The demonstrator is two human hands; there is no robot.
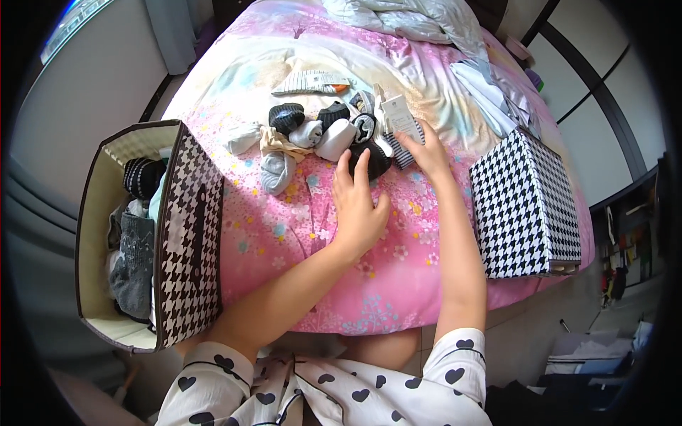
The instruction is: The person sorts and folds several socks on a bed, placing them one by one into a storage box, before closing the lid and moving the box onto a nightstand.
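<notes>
A pile of rolled and loose socks (320, 131), black, white and grey, lies on the pink flowered bedsheet (312, 234). My left hand (357, 206) rests flat on the sheet, fingers spread, its fingertips touching a black sock (375, 162). My right hand (425, 150) reaches over a striped sock (405, 153) and touches a white packaged item (399, 113). Whether it grips the item is unclear. A striped sock pair with an orange tip (311, 83) lies farther up the bed.
An open houndstooth fabric box (186, 234) holding dark and grey socks stands at the bed's left edge. A closed houndstooth box (524, 206) sits at the right. Crumpled grey bedding (412, 18) and folded clothes (490, 92) lie at the far end.
</notes>
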